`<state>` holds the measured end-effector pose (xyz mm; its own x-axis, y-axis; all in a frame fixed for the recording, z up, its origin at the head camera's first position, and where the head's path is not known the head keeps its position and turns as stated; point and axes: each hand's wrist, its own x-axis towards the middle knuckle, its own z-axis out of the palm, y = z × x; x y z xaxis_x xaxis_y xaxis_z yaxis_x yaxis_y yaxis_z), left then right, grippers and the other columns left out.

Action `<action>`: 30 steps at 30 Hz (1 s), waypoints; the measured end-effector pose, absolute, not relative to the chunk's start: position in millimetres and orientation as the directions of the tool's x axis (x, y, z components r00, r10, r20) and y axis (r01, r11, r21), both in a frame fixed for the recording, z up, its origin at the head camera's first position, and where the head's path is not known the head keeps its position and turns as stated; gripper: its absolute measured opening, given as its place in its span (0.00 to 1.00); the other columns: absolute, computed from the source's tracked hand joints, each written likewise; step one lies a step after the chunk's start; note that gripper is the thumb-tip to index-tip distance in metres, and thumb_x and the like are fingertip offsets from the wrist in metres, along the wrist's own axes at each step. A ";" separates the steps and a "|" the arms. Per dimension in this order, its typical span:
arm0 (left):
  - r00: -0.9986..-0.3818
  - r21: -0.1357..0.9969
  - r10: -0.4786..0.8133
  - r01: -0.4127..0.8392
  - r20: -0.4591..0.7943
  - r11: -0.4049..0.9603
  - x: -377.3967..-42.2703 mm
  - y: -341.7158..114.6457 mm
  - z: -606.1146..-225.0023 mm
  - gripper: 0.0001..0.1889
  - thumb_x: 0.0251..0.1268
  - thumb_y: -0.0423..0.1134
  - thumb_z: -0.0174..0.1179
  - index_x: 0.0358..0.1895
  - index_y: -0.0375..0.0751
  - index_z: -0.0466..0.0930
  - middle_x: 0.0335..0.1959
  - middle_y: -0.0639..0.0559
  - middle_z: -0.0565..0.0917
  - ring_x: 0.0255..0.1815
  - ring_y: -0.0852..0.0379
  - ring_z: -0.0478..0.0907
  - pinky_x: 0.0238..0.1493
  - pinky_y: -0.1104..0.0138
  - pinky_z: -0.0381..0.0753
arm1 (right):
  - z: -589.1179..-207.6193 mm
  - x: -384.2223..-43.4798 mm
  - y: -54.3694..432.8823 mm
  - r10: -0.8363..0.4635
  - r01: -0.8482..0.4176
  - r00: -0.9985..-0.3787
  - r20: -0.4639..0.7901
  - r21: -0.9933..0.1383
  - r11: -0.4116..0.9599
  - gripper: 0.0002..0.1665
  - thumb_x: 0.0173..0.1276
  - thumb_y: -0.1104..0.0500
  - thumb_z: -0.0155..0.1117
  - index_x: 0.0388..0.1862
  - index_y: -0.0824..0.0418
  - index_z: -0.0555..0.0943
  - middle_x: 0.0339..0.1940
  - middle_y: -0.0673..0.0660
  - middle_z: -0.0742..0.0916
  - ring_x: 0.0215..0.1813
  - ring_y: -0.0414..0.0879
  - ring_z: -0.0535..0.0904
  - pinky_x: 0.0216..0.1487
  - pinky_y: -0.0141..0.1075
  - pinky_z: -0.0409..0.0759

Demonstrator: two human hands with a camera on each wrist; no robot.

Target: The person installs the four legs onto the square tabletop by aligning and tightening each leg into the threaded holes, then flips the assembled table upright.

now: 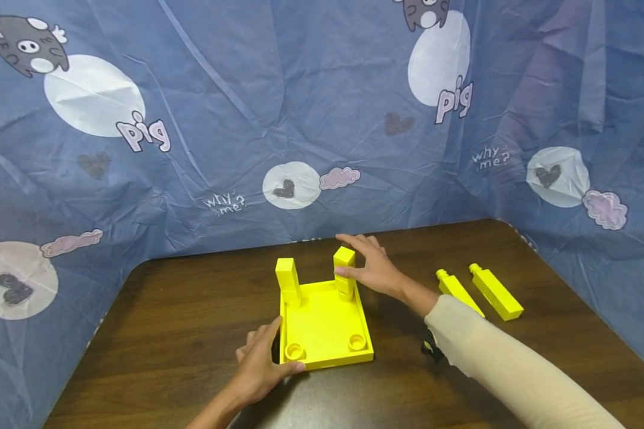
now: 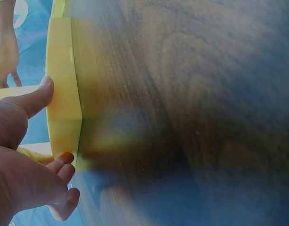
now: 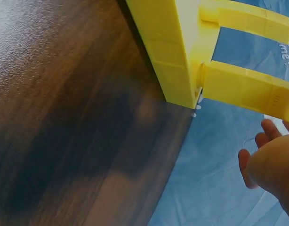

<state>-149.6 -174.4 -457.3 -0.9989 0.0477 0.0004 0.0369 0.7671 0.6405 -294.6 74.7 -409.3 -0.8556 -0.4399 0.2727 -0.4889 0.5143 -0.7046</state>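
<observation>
A yellow plastic toy tabletop (image 1: 324, 325) with raised rims lies underside up on the table. Round sockets (image 1: 356, 342) show at its two near corners. At the near left corner my left hand (image 1: 260, 366) grips it, thumb on the front rim and fingers along the left side. Two square yellow legs stand upright at the far corners, the left leg (image 1: 287, 275) and the right leg (image 1: 344, 257). My right hand (image 1: 378, 271) is spread around the right leg, thumb against its front and index finger stretched behind its top. Other right fingers (image 3: 269, 129) stand apart from the leg.
To the right lie two loose yellow legs, a nearer one (image 1: 458, 292) partly behind the right sleeve (image 1: 483, 339) and another (image 1: 496, 292), threaded ends pointing away. A blue printed curtain (image 1: 204, 149) hangs behind the brown wooden table (image 1: 182, 333).
</observation>
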 end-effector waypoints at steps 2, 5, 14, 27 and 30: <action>-0.999 0.643 0.047 0.034 -0.002 0.765 -149.4 -174.4 -457.6 0.53 0.40 0.53 0.77 0.71 0.37 0.61 0.61 0.41 0.74 0.58 0.46 0.65 0.49 0.48 0.55 | -408.7 -294.9 75.1 -0.442 -0.471 -0.860 0.255 -0.731 0.494 0.36 0.64 0.51 0.68 0.70 0.52 0.69 0.65 0.57 0.75 0.65 0.53 0.62 0.64 0.60 0.53; -0.999 0.645 0.047 0.031 -0.008 0.763 -149.5 -174.3 -458.1 0.53 0.40 0.53 0.77 0.71 0.37 0.61 0.61 0.41 0.73 0.58 0.46 0.64 0.50 0.48 0.54 | -408.7 -293.8 73.7 -0.407 -0.437 -0.878 0.252 -0.769 0.467 0.29 0.63 0.56 0.69 0.64 0.54 0.76 0.58 0.58 0.78 0.60 0.53 0.67 0.62 0.57 0.61; -0.999 0.645 0.034 0.011 -0.024 0.764 -150.4 -174.5 -457.0 0.53 0.40 0.53 0.77 0.72 0.38 0.61 0.62 0.40 0.73 0.60 0.44 0.64 0.51 0.46 0.54 | -416.1 -294.1 64.3 -0.240 -0.367 -0.929 0.281 -0.779 0.508 0.25 0.50 0.54 0.80 0.37 0.58 0.72 0.39 0.56 0.75 0.45 0.50 0.68 0.44 0.42 0.67; -0.999 0.644 0.043 0.040 0.012 0.764 -150.8 -174.9 -458.8 0.52 0.40 0.53 0.77 0.71 0.37 0.61 0.61 0.41 0.74 0.58 0.46 0.65 0.50 0.48 0.55 | -416.3 -294.0 73.9 -0.373 -0.464 -0.873 0.314 -0.772 0.434 0.39 0.58 0.53 0.74 0.68 0.54 0.69 0.62 0.57 0.75 0.58 0.53 0.67 0.58 0.54 0.68; -0.999 0.645 0.045 0.044 0.015 0.763 -150.5 -175.2 -458.8 0.52 0.40 0.52 0.77 0.71 0.37 0.61 0.61 0.41 0.74 0.58 0.45 0.65 0.50 0.48 0.55 | -412.0 -294.2 78.3 -0.442 -0.476 -0.848 0.291 -0.784 0.398 0.37 0.65 0.53 0.68 0.72 0.52 0.67 0.68 0.55 0.73 0.61 0.54 0.64 0.61 0.60 0.63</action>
<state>-150.5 -175.2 -458.8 -0.9989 0.0448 0.0146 0.0437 0.7630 0.6449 -294.2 78.3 -412.0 -0.8485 -0.4417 0.2915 -0.4765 0.3979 -0.7840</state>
